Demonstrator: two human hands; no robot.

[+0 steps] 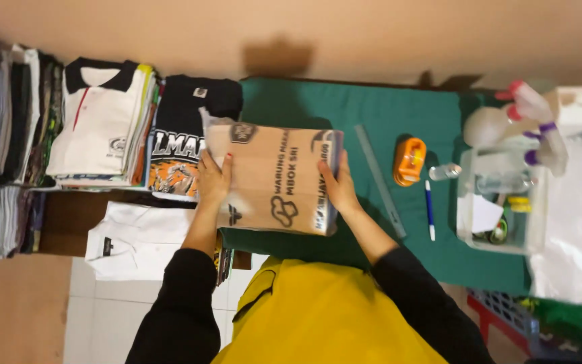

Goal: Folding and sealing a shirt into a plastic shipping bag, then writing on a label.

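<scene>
A folded tan shirt in a clear plastic bag [274, 176] lies on the green board [385, 114] in front of me. My left hand [214, 178] presses flat on the bag's left edge, fingers spread. On the bag's right edge my right hand [337, 187] grips the side, thumb on top. Both sleeves are black, over a yellow garment.
Piles of folded shirts [102, 121] and a black printed shirt [183, 141] stand at the left, a white folded shirt [136, 239] below them. A ruler [380, 180], orange tape dispenser [409, 162], pen [430, 210] and clear box [503, 202] with spray bottles sit to the right.
</scene>
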